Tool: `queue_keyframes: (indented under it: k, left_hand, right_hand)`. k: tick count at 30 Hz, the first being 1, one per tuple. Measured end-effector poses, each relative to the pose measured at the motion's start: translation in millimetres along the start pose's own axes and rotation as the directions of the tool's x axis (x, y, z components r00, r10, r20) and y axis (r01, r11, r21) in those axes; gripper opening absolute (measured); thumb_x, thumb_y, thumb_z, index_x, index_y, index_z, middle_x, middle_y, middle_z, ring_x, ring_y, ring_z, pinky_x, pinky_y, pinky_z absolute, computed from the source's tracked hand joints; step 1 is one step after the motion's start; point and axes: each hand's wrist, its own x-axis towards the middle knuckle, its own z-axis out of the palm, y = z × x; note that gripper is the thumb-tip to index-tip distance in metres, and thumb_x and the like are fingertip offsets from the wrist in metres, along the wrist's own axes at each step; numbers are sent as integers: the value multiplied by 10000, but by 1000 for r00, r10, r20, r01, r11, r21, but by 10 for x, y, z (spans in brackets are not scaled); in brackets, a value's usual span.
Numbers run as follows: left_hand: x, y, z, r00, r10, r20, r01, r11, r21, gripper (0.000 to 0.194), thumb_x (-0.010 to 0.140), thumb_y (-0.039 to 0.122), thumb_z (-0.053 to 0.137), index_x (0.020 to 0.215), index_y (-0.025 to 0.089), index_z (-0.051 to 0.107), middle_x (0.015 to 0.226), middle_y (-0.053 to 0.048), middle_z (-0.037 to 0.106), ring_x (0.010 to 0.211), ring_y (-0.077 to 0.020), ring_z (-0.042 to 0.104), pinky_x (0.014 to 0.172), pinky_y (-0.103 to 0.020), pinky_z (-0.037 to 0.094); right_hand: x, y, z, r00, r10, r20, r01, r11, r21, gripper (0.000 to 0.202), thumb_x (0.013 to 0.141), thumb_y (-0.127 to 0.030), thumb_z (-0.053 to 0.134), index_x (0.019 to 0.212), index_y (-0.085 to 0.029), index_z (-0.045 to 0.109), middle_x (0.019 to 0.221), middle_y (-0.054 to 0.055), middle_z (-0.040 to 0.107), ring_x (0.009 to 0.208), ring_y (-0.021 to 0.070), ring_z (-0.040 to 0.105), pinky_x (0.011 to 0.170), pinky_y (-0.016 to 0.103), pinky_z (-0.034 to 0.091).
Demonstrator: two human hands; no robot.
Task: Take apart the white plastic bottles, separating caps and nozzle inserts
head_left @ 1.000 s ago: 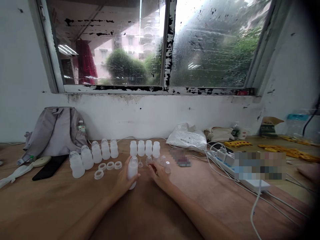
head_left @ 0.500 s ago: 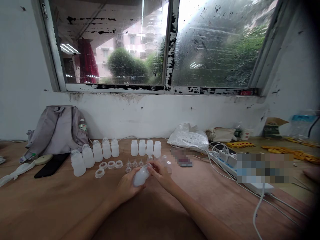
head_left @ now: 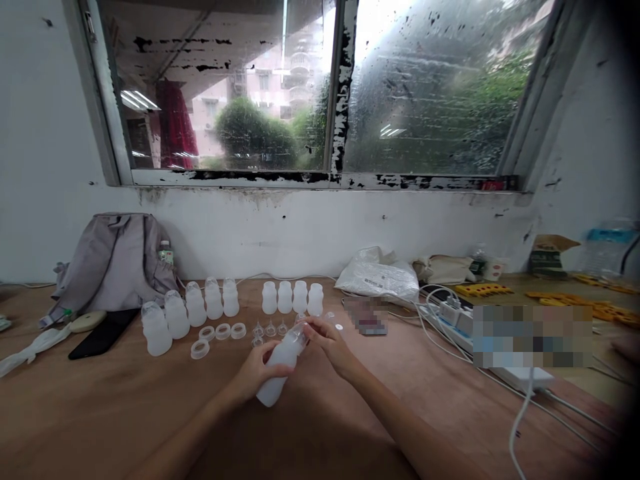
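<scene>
A frosted white baby bottle (head_left: 273, 388) lies tilted in my left hand (head_left: 254, 371), its top leaning up to the right. The fingers wrap round its body. At its upper end is a clear cap (head_left: 297, 335), which the closed fingers of my right hand (head_left: 327, 341) pinch. Just beyond my hands stand clear nipples (head_left: 271, 328), and to their left lie several white collar rings (head_left: 223, 331). Several capped bottles (head_left: 196, 308) form a slanting row at the left. Several bottles without caps (head_left: 285, 299) stand behind the nipples. My right hand partly hides small clear pieces behind it.
A grey backpack (head_left: 117, 267) leans on the wall at the left, with a black phone (head_left: 104, 335) before it. Right of the bottles sit a silvery plastic bag (head_left: 377, 277) and a blurred-out item. A white power strip (head_left: 533, 379) with trailing cables runs along the right side.
The bottle has swung into a longer view, its base now lower and nearer me. My left hand has shifted its grip on the body; my right hand stays at the cap end.
</scene>
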Motion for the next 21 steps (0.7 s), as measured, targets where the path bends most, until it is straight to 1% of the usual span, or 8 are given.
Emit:
queue_keyframes:
  k: [2, 4, 5, 7, 10, 13, 16, 21]
  left_hand:
    - [-29, 7, -13, 995, -66, 79, 78, 984, -158, 364, 620, 340, 642, 910, 131, 575, 756, -20, 562, 671, -142, 505, 568, -229, 387]
    - [-68, -1, -30, 980, -115, 160, 153, 957, -248, 361, 631, 328, 629, 930, 137, 562, 757, -23, 557, 644, -136, 507, 524, -221, 386]
    - [-84, -14, -37, 975, -129, 179, 174, 949, -264, 371, 624, 314, 635, 942, 140, 558, 767, -26, 559, 656, -139, 512, 521, -218, 390]
    - [-94, -52, -46, 978, -140, 154, 177, 948, -265, 393, 597, 292, 660, 944, 142, 555, 782, -28, 561, 698, -149, 520, 538, -216, 403]
    - [-53, -111, -37, 985, -171, 35, 173, 940, -295, 418, 606, 335, 657, 958, 150, 530, 797, -27, 559, 689, -146, 527, 554, -235, 426]
    - [-4, -143, -24, 975, -217, -37, 196, 932, -305, 463, 612, 396, 647, 978, 154, 502, 802, -25, 563, 598, -119, 525, 540, -246, 431]
    - [-1, -144, -26, 974, -218, -62, 192, 939, -285, 478, 610, 415, 649, 973, 147, 492, 819, -31, 565, 570, -105, 524, 529, -236, 429]
    - [-43, -131, -34, 978, -194, -77, 168, 950, -262, 494, 624, 415, 643, 1006, 148, 479, 826, -29, 565, 566, -102, 525, 534, -235, 427]
  right_hand:
    - [48, -13, -84, 998, -28, -61, 29, 1000, 8, 280, 749, -415, 533, 915, -194, 581, 801, 18, 580, 694, 134, 510, 617, 249, 411]
    - [106, -34, -230, 973, -92, -211, 89, 996, -23, 315, 752, -440, 509, 942, -194, 564, 822, 29, 586, 691, 142, 516, 609, 257, 414]
    - [132, -41, -317, 944, -132, -302, 115, 991, -73, 331, 752, -447, 501, 957, -191, 553, 845, 38, 588, 707, 150, 521, 615, 262, 414]
    - [168, -40, -488, 912, -177, -370, 86, 965, -248, 381, 731, -436, 527, 1018, -185, 517, 886, 55, 592, 754, 172, 535, 633, 278, 412]
    - [165, 22, -642, 932, -206, -298, -6, 814, -581, 341, 706, -391, 564, 973, -183, 525, 874, 60, 602, 800, 202, 538, 676, 315, 400]
    - [128, 132, -644, 961, -224, -164, -21, 530, -848, 182, 698, -343, 584, 811, -201, 577, 887, 59, 599, 882, 231, 499, 752, 353, 357]
    - [100, 233, -592, 969, -214, -124, -50, 321, -946, 171, 684, -326, 609, 821, -225, 589, 955, 63, 578, 951, 256, 456, 763, 366, 326]
    - [89, 331, -587, 977, -180, -111, -75, 198, -977, 203, 686, -348, 614, 848, -229, 582, 1029, 66, 547, 989, 263, 429, 771, 371, 308]
